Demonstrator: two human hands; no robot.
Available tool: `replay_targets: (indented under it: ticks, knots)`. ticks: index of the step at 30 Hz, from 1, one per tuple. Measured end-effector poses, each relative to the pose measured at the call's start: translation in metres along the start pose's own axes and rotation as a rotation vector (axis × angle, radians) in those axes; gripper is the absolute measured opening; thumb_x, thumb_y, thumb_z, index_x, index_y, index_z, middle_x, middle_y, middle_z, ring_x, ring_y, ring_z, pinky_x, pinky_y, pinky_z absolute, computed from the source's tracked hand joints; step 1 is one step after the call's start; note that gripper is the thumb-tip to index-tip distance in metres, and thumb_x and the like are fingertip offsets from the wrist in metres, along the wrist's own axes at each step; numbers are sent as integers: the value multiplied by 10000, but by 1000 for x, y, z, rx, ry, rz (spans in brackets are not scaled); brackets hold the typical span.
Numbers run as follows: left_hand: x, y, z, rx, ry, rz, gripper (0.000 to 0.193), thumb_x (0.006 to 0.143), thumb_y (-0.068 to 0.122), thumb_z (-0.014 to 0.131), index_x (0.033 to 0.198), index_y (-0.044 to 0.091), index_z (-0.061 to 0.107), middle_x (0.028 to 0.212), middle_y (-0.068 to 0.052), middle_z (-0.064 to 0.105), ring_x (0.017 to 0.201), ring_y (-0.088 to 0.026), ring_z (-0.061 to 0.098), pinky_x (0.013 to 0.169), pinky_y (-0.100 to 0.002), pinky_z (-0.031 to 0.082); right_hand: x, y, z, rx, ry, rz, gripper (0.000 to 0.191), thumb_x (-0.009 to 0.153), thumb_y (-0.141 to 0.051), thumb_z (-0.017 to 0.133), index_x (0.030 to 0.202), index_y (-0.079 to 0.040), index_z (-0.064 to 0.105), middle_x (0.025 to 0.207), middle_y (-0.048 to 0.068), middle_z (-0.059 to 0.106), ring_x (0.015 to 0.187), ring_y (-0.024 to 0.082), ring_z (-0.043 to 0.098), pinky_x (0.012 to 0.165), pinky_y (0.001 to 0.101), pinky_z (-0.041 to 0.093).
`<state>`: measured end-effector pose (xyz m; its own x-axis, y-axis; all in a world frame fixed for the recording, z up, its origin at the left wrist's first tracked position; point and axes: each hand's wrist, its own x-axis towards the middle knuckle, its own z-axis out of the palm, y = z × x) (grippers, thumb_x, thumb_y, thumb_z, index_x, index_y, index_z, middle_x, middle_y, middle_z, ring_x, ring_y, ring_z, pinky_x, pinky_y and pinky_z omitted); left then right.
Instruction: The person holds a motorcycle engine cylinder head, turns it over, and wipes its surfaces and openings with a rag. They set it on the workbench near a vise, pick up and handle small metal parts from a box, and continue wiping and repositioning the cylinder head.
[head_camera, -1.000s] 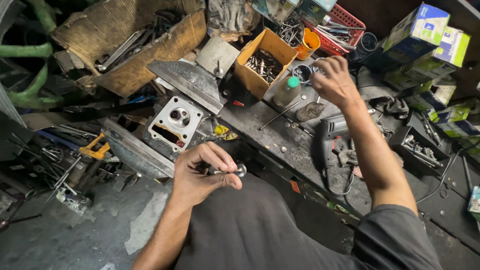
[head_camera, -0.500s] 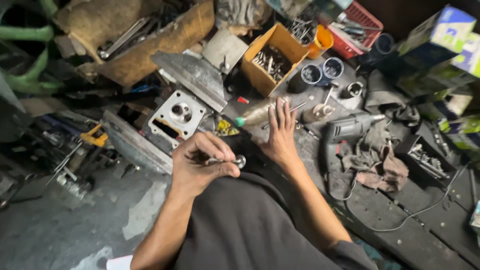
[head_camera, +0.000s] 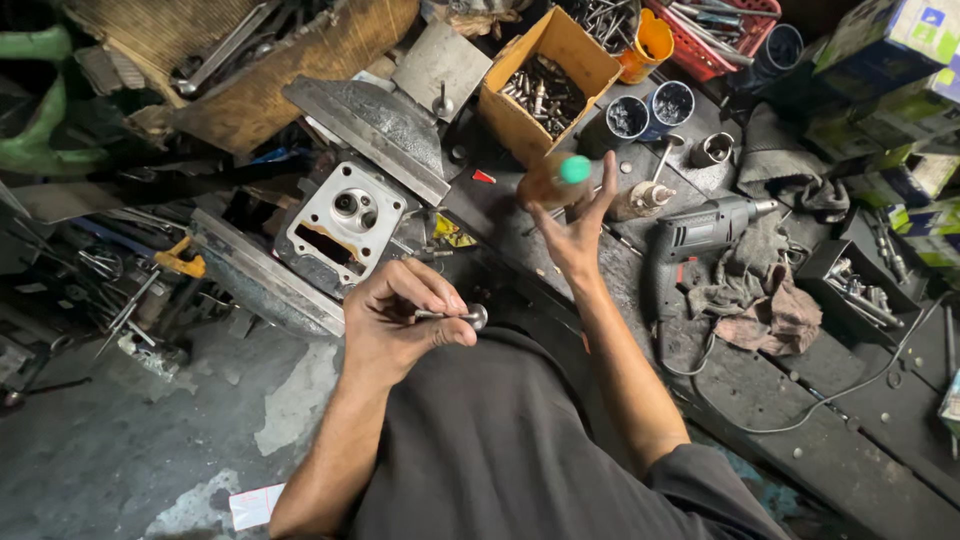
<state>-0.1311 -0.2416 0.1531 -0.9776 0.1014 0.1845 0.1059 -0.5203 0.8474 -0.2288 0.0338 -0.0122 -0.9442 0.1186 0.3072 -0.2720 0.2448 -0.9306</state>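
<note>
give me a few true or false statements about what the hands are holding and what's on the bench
1. The left hand pinches a small metal valve. True.
2. The right hand rests flat on the drill. False: it is raised, holding a brown bottle with a green cap; the drill lies untouched beside it.
3. The cardboard box holds metal parts. True.
4. The rags lie inside the red basket. False: they lie on the bench by the drill; the basket holds tools.
5. A grey engine part sits beyond the left hand. True.
</note>
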Motion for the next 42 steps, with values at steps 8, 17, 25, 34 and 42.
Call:
replay_targets:
  ticks: [8, 17, 25, 34, 42]
  knots:
    - [0, 1, -2, 23, 2, -13, 365, 733, -72, 905, 876, 45, 590, 946, -111, 691, 890, -165, 706, 807, -314, 632, 13, -28, 6, -6, -5, -63, 1274, 806, 1, 896, 1644, -174, -48, 1626, 180, 308, 1496, 302, 376, 1209, 471, 405]
    - [9, 2, 5, -12, -20, 52, 376, 732, -59, 897, 899, 51, 578, 965, -118, 696, 921, -182, 718, 847, -330, 631, -21, -133, -8, 893, -61, -47, 889, 997, -411, 689, 1671, -146, 173, 1479, 157, 518, 1383, 242, 505, 1219, 418, 383]
    - [18, -5, 14, -91, -49, 18, 390, 752, -114, 891, 892, 54, 568, 965, -113, 677, 920, -198, 722, 835, -343, 636, -15, -113, 36, -462, -355, -501, 888, 813, -486, 732, 1565, -159, 393, 1413, 217, 526, 1385, 387, 439, 1189, 488, 308]
    - [8, 0, 2, -39, -18, 27, 383, 765, -86, 897, 914, 52, 572, 978, -120, 694, 936, -192, 721, 910, -356, 620, -24, -55, 64, -940, -624, -548, 869, 804, -361, 710, 1571, -116, 382, 1329, 116, 621, 1370, 323, 497, 1236, 510, 252]
    - [1, 3, -5, -12, 27, 59, 394, 730, -48, 923, 881, 63, 576, 951, -101, 688, 906, -182, 707, 836, -355, 643, -2, -44, 24, -682, -532, -255, 1064, 596, -164, 926, 1493, -110, 356, 1321, 161, 608, 1291, 348, 533, 1174, 560, 322]
